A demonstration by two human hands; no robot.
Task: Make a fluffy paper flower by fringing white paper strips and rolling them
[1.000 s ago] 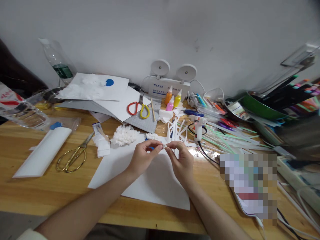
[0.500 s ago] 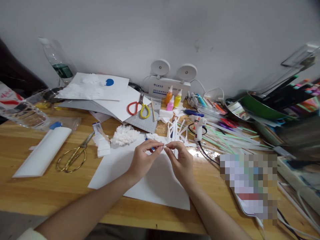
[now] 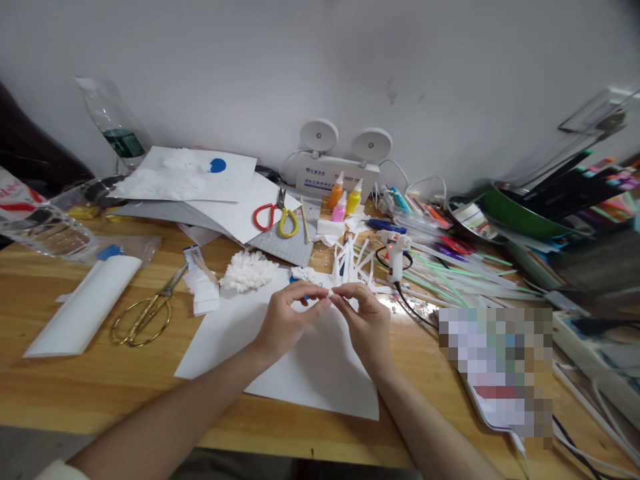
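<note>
We see the left hand [image 3: 285, 323] and the right hand [image 3: 367, 327] meeting over the far part of a white paper sheet [image 3: 310, 383] on the wooden table [image 3: 220, 413]. Between their fingertips sits a small white piece [image 3: 330, 293]; we find each thumb and forefinger pinching it, though we cannot tell how the remaining fingers, partly hidden, are set.

Just beyond the hands we make out a small white ruffled cluster [image 3: 304, 273] with blue beneath it, and, farther right, loose white paper strips [image 3: 345, 261]. A larger white ruffled cluster [image 3: 249, 271] rests at the sheet's far left edge. To the left we have gold-handled scissors [image 3: 143, 320] and a curled white sheet [image 3: 85, 310]. To the right, a white glue gun [image 3: 396, 257] stands near the strips. On the far side we notice red-and-yellow-handled scissors [image 3: 287, 225] lying open, and orange [image 3: 336, 194], pink [image 3: 339, 210] and yellow bottles [image 3: 354, 200].
</note>
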